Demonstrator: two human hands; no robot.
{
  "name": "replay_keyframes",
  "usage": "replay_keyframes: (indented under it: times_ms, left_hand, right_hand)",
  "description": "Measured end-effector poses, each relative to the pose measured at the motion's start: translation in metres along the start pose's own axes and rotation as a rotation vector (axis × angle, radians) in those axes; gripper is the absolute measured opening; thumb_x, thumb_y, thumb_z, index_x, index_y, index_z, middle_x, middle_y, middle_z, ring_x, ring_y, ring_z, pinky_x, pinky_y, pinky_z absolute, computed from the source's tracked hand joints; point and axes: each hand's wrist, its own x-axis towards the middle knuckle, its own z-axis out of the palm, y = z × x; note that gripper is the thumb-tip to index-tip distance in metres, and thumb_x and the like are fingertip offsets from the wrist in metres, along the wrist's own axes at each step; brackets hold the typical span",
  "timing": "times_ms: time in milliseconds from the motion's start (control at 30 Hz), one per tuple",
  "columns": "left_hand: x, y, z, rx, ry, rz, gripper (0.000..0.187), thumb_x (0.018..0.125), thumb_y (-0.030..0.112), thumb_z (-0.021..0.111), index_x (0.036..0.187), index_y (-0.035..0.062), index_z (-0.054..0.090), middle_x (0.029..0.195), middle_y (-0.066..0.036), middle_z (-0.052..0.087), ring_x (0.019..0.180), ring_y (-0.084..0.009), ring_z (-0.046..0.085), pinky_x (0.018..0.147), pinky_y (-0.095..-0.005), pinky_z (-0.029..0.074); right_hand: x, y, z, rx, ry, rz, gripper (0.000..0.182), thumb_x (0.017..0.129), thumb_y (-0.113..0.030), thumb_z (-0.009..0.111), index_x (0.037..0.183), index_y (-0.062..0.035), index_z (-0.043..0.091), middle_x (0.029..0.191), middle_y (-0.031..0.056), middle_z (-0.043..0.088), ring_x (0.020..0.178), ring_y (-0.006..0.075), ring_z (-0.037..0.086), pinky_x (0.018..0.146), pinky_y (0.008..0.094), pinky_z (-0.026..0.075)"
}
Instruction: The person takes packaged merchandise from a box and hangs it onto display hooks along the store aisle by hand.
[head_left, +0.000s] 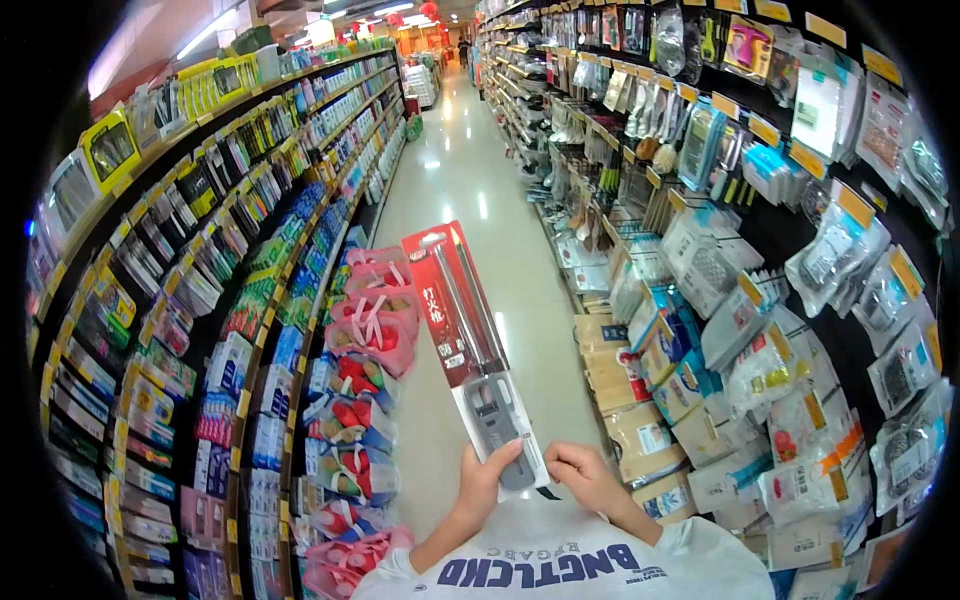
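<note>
Blister-packed lighter [472, 355], long-nosed with a grey handle, is held up over the aisle floor [448, 190] in front of the person, its red upper end tilted away and to the left. The left hand [484, 482] is clamped on the lower left edge of the pack, thumb pressed over the front; its other fingers are behind the card and mostly out of sight, as is the pack's back. The right hand [584, 480] is curled, knuckles just beside the lower right edge; whether its fingertips pinch the pack cannot be made out. A small dark strip [548, 492] shows between that hand and the pack's bottom corner, too little of it to name. Glossy plastic and small print leave much of the card's lettering unreadable.

Both forearms run down to a white shirt [560, 565], cut off by the lower edge. Toothpaste boxes [228, 362] line the left shelves; pink bundles [375, 325] sit low nearby, their contents unclear. Hanging packets [712, 250] crowd the right rack, many overlapping, the outermost lost in the dark lens border. Far down the aisle, details blur.
</note>
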Motion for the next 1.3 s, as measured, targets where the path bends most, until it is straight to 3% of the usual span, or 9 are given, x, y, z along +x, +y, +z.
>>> replay_keyframes:
  times_ms: [133, 367, 500, 733, 933, 1067, 1300]
  left_hand:
    - [0.028, 0.011, -0.029, -0.032, 0.072, -0.061, 0.023, 0.078, 0.014, 0.06, 0.093, -0.0019, 0.057, 0.084, -0.006, 0.06, 0.073, -0.0114, 0.057, 0.067, -0.0237, 0.045]
    - [0.064, 0.025, -0.07, 0.103, 0.188, -0.076, 0.023, 0.078, 0.014, 0.06, 0.094, -0.0026, 0.057, 0.084, -0.006, 0.06, 0.073, -0.0107, 0.057, 0.065, -0.0236, 0.045]
    - [0.097, 0.03, -0.086, 0.101, 0.237, -0.082, 0.022, 0.079, 0.014, 0.061, 0.093, -0.003, 0.058, 0.084, -0.006, 0.061, 0.073, -0.011, 0.057, 0.065, -0.0236, 0.045]
    - [0.185, 0.034, -0.082, 0.151, 0.225, -0.058, 0.024, 0.079, 0.016, 0.06, 0.094, -0.0031, 0.058, 0.084, -0.006, 0.061, 0.075, -0.011, 0.057, 0.066, -0.024, 0.045]
    - [0.285, 0.062, -0.043, 0.23, 0.102, 0.023, 0.023, 0.08, 0.016, 0.059, 0.093, -0.0031, 0.058, 0.083, -0.006, 0.061, 0.074, -0.01, 0.056, 0.066, -0.0238, 0.045]
    - [0.347, 0.055, -0.017, 0.239, 0.024, 0.021, 0.023, 0.08, 0.016, 0.06, 0.092, -0.0033, 0.059, 0.082, -0.005, 0.061, 0.074, -0.0094, 0.056, 0.065, -0.0241, 0.045]
    - [0.431, 0.034, 0.002, 0.324, -0.158, -0.218, 0.026, 0.08, 0.017, 0.059, 0.094, -0.0047, 0.058, 0.083, -0.007, 0.062, 0.076, -0.0112, 0.057, 0.067, -0.0248, 0.046]
  right_hand:
    - [0.044, -0.003, 0.017, -0.098, -0.051, 0.006, 0.009, 0.077, -0.006, 0.047, 0.07, -0.0005, 0.048, 0.057, 0.0077, 0.046, 0.052, 0.0118, 0.043, 0.049, 0.0259, 0.035]
    - [0.113, 0.021, 0.035, 0.006, -0.231, 0.072, 0.011, 0.074, -0.007, 0.048, 0.066, -0.0007, 0.045, 0.054, 0.0068, 0.044, 0.05, 0.0119, 0.041, 0.047, 0.0265, 0.034]
    - [0.16, 0.032, 0.03, 0.021, -0.361, 0.048, 0.012, 0.075, -0.007, 0.048, 0.066, -0.0002, 0.044, 0.054, 0.0038, 0.042, 0.051, 0.0093, 0.038, 0.048, 0.0256, 0.033]
    - [0.244, 0.069, -0.002, 0.249, -0.387, 0.069, 0.013, 0.078, -0.007, 0.047, 0.068, 0.0011, 0.045, 0.058, 0.0005, 0.041, 0.056, 0.0065, 0.037, 0.05, 0.0241, 0.031]
    - [0.332, 0.063, -0.069, 0.171, -0.345, -0.036, 0.015, 0.079, -0.008, 0.047, 0.066, 0.0013, 0.046, 0.052, 0.003, 0.037, 0.05, 0.008, 0.034, 0.046, 0.0266, 0.029]
    - [0.366, 0.074, -0.11, 0.27, -0.246, 0.015, 0.015, 0.079, -0.007, 0.047, 0.066, 0.0018, 0.047, 0.056, 0.0012, 0.042, 0.054, 0.0069, 0.038, 0.049, 0.0241, 0.033]
    - [0.393, 0.107, -0.16, 0.382, -0.06, 0.183, 0.017, 0.08, -0.006, 0.046, 0.064, 0.0, 0.046, 0.061, -0.0013, 0.045, 0.057, 0.0053, 0.039, 0.052, 0.0217, 0.035]
